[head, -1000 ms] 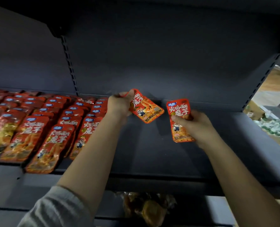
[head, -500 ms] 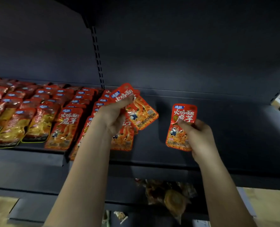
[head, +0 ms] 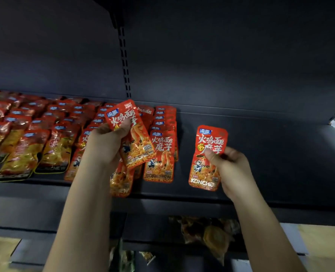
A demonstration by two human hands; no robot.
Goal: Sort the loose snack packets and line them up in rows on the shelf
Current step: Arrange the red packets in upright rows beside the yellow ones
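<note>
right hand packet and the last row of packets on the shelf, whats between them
Nothing: in the head view only bare dark shelf separates the right hand's packet from the last row.

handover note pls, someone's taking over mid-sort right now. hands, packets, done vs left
Left hand: grips one red packet, tilted, above the rows.
Right hand: pinches a second red packet, upright, over the bare stretch of shelf right of the rows.
Done: rows of red packets fill the shelf's left part; the rightmost row ends just left of the right hand's packet.
Left: set both held packets down in line; the right one looks set to start a new row. More loose snacks lie on the shelf below.
</note>
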